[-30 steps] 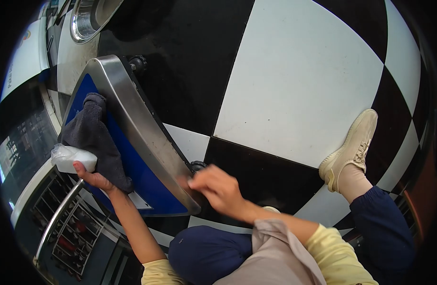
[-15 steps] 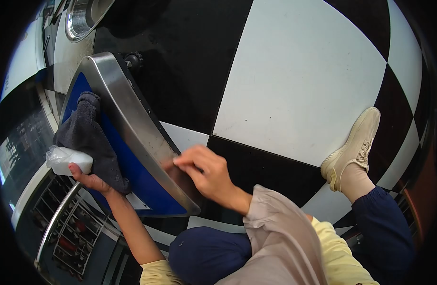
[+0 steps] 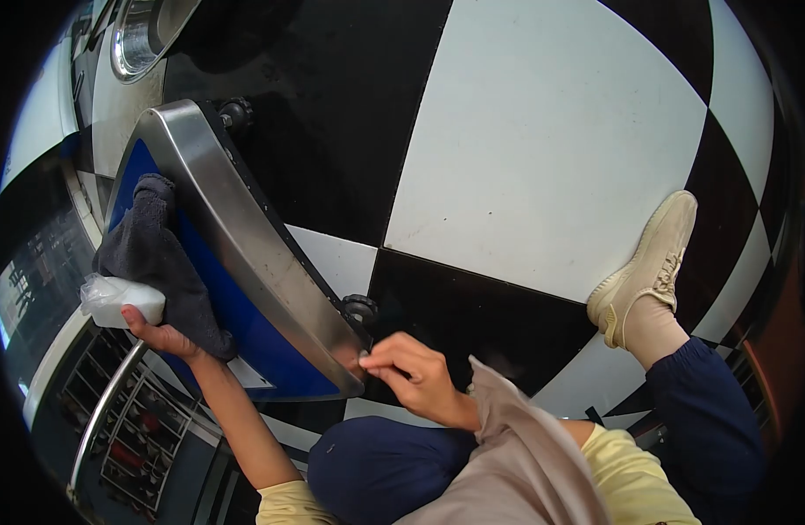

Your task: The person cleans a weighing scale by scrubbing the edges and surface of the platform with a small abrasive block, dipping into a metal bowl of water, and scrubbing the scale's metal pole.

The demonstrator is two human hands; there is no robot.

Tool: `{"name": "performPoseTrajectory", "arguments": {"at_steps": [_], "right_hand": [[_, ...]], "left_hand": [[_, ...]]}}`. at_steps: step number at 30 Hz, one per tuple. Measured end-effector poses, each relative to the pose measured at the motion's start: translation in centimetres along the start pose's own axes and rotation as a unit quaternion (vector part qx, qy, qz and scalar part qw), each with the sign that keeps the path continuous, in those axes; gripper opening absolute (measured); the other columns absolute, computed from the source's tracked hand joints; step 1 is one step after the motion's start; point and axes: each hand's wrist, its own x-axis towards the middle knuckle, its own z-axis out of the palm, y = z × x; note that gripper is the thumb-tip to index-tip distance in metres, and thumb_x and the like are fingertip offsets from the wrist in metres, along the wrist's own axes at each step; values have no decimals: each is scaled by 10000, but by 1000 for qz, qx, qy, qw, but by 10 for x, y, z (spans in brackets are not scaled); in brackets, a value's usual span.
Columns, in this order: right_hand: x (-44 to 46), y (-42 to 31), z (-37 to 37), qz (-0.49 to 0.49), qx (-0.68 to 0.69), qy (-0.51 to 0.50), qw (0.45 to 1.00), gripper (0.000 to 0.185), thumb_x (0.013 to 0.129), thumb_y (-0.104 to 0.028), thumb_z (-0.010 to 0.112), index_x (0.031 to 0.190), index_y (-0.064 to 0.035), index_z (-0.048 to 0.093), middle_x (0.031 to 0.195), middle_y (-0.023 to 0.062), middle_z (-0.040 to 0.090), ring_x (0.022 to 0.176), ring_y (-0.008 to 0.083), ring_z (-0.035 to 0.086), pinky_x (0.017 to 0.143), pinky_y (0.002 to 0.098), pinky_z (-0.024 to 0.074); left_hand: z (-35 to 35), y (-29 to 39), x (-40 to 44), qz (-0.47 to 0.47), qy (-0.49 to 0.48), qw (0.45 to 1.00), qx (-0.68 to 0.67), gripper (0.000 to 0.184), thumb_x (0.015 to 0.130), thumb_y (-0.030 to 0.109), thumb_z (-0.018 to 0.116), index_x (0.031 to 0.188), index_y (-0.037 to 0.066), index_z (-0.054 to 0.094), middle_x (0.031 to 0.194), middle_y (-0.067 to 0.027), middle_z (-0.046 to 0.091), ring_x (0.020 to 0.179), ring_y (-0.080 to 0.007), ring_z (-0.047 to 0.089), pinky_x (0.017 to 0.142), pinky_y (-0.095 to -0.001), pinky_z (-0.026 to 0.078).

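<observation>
Checkered floor (image 3: pixel 542 149): right hand (image 3: pixel 420 378) lower

Left hand (image 3: pixel 168 337) grips white block (image 3: pixel 133 304) beside gray cloth (image 3: pixel 161 249) on blue panel (image 3: pixel 271 346); right hand, pinched narrow, has moved down the steel rim (image 3: pixel 225 219) near its corner, baring a black knob (image 3: pixel 360 308).

**Business Premises, by the Look of It**

Black-and-white floor tiles (image 3: pixel 525 157), a steel-framed blue unit (image 3: pixel 245 262) on knobbly feet and a barred rack (image 3: pixel 144 433) suggest commercial space — shop or workshop, hard to tell.
</observation>
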Motion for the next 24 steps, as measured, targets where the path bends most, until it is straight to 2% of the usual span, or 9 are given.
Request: {"name": "performPoseTrajectory", "arguments": {"at_steps": [1,5,8,12,16,18,22,24], "right_hand": [[-4,1,0,19,0,0,1000,157,777,93,657,909,13,684,849,115,649,749,206,629,652,286,507],[70,5,11,-71,-30,3,997,140,783,86,657,896,7,683,860,112,650,766,204,631,667,287,507],[64,3,13,-56,-23,21,998,154,782,85,658,908,1,687,859,109,648,765,204,629,665,288,506],[4,4,2,10,-11,10,1000,176,758,94,679,902,-5,704,825,106,641,769,205,633,660,289,510],[87,5,16,-77,-7,16,997,132,789,75,650,888,0,693,842,111,653,761,215,634,654,292,506],[105,1,24,-84,-12,42,996,147,773,87,664,889,2,695,844,109,657,765,215,635,652,295,508],[29,-1,12,-78,-30,19,996,213,734,111,694,908,-11,710,837,110,660,763,214,639,649,302,514],[26,-2,10,-78,-9,6,997,199,744,99,689,908,-13,707,843,106,654,753,218,639,651,301,515]], "left_hand": [[-2,0,-1,-1,-3,1000,2,828,790,514,664,1368,21,336,1241,-164,484,1177,-292,511,1043,-390,437],[-3,0,0,-8,-14,1000,-11,823,798,508,658,1370,19,326,1247,-166,477,1181,-291,508,1049,-391,432],[-7,-1,2,2,-10,1000,-6,821,802,508,654,1371,19,321,1252,-172,471,1184,-294,505,1053,-393,428],[-3,0,-1,2,-1,1000,-2,819,805,506,650,1375,20,317,1256,-175,467,1187,-296,501,1055,-395,427],[2,2,-4,-7,-11,1000,-6,817,809,503,648,1378,19,316,1259,-173,466,1188,-296,499,1053,-395,427],[-1,1,-2,-3,-15,1000,-5,817,809,504,646,1378,18,318,1263,-172,466,1190,-296,498,1052,-396,428],[-3,0,1,-9,-20,1000,-10,816,813,511,640,1375,13,320,1269,-171,464,1192,-294,497,1050,-398,425],[-3,-2,-2,-2,-13,1000,0,822,809,514,641,1376,11,322,1270,-171,465,1193,-291,496,1051,-396,422]]}}
